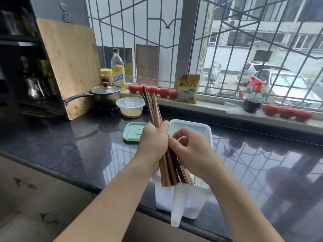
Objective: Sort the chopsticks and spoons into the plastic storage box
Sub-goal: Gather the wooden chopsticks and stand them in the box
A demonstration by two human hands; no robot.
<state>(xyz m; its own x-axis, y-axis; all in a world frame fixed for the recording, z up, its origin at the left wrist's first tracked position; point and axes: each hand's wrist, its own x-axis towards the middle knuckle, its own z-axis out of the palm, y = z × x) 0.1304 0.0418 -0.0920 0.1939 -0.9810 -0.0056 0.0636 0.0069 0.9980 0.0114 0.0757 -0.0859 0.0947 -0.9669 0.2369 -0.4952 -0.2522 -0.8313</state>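
Left hand (153, 142) grip clamps chopsticks (167, 170) over storage box (183, 198) at bench front edge; right hand (190, 151) pinches one, likely squaring ends.

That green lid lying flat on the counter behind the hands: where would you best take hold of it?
The green lid lies flat on the dark counter, so nothing offers a hold from above. Probably best is a pinch on its raised rim at the near left corner, coming from the left, since the left hand with the chopsticks crowds its right side.
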